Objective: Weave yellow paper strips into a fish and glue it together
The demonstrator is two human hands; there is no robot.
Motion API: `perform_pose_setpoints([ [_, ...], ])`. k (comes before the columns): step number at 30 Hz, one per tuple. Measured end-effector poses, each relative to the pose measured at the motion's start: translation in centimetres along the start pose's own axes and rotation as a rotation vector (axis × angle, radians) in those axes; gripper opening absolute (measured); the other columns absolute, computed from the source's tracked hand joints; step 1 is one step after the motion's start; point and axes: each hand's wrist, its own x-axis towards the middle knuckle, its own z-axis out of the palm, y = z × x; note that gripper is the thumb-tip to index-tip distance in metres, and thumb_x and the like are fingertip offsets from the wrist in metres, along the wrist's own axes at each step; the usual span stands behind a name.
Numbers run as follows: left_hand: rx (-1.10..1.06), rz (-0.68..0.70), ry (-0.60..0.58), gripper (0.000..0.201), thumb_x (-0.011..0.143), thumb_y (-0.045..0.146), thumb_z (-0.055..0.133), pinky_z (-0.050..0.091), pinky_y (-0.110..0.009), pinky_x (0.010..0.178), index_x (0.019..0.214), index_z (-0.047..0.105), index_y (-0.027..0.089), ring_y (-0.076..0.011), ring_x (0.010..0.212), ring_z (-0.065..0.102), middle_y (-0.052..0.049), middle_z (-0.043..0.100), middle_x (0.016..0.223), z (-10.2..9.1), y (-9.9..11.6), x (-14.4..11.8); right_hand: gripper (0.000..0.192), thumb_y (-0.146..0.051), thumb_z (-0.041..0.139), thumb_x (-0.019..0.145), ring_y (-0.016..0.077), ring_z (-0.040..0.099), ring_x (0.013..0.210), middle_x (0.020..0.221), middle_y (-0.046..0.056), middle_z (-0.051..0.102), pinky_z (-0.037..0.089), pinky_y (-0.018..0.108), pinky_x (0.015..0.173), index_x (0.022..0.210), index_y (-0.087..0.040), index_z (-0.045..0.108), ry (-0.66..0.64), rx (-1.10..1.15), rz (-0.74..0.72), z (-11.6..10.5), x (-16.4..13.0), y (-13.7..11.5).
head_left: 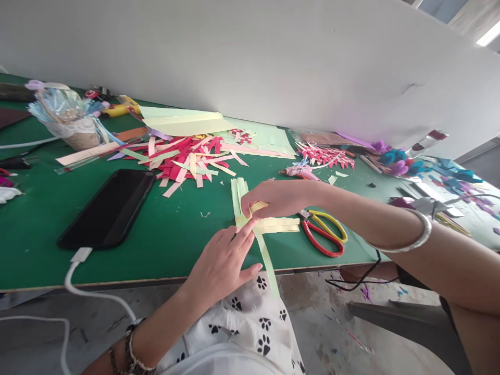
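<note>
the green worktop (pixel 47 229) filled the left and middle of the frame, a black phone (pixel 109 208) at its left. at centre lay pale yellow-green paper strips (pixel 273 225), crossed, one hanging over the edge. the right hand (pixel 279 197) pinched a folded strip; the left hand (pixel 222 260) pressed flat, fingers spread. red-and-yellow scissors (pixel 322 232) lay just right. no writing was readable.

Green-topped table (pixel 35 250) as reference: a plain white wall (pixel 273 57) rises directly behind its far edge; grey, scrap-littered floor (pixel 324 323) lies below its near edge; a ceiling light (pixel 488 34) glows above its right end.
</note>
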Motion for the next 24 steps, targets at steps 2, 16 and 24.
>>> perform_pose_setpoints([
  [2, 0.004, -0.008, -0.011, 0.041, 0.088, 0.043, 0.038, 0.045, -0.037, 0.072, 0.108, 0.056, 0.012, -0.0220, 0.085, 0.055, -0.015, 0.047, 0.129, 0.1, 0.0, 0.0, 0.017, -0.020, 0.049, 0.080, 0.0151, 0.056, 0.076, 0.092, 0.004, 0.064, 0.039, 0.027, 0.061, 0.092, -0.020, 0.061, -0.003, -0.016, 0.017, -0.1, 0.0, -0.3],
  [16, 0.047, -0.059, 0.009, 0.049, 0.087, 0.048, 0.038, 0.047, -0.043, 0.080, 0.117, 0.053, 0.012, -0.0336, 0.108, 0.050, -0.022, 0.046, 0.125, 0.8, 0.1, -0.4, 0.036, -0.048, 0.039, 0.087, 0.0156, 0.056, 0.075, 0.089, 0.005, 0.062, 0.041, 0.028, 0.062, 0.093, -0.018, 0.057, -0.127, 0.204, -0.012, 0.1, 1.7, -0.9],
  [24, 0.002, -0.046, -0.008, 0.047, 0.086, 0.047, 0.042, 0.045, -0.046, 0.085, 0.113, 0.056, 0.012, -0.0322, 0.108, 0.050, -0.020, 0.047, 0.127, 0.5, 0.1, 0.0, 0.034, -0.013, 0.035, 0.083, 0.0130, 0.051, 0.074, 0.097, 0.005, 0.056, 0.040, 0.030, 0.071, 0.115, -0.021, 0.045, 0.270, 0.154, -0.069, 2.7, -1.8, 3.4],
])
